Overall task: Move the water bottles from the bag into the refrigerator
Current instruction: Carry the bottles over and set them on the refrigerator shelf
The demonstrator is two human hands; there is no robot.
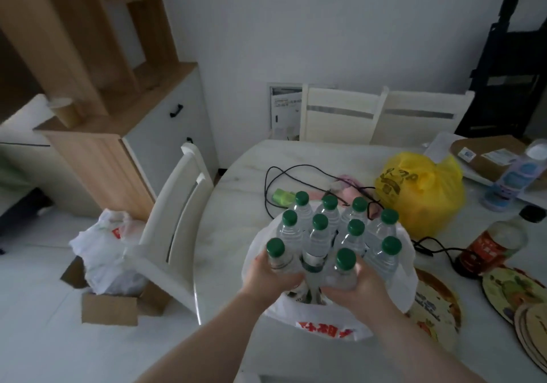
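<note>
Ten green-capped water bottles [318, 240] stand upright, packed together, in the white bag [328, 322]. Left hand [268, 276] and right hand [362, 286] each curl round a near-side bottle, equally close. The lift likely runs straight up, out of the bag.

Brightness: dim and flat, with a cool grey cast over the wall [355, 27] and the worktop [231, 249].
Light source: cannot tell; the light is soft and even, and the floor [44, 294] at lower left reads palest.
Shadows: faint and soft-edged, a little darker under the yellow bag [426, 193].
Sharpest part: the bottles [319, 234] in the centre, their green caps fairly crisp.
Blur: the paper cup [63, 111] near the left edge is smeared; the forearms [207, 347] at the bottom are soft.
Distortion: wide-angle bend; the shelf unit [88, 57] leans and the chair backs [340, 116] curve.
</note>
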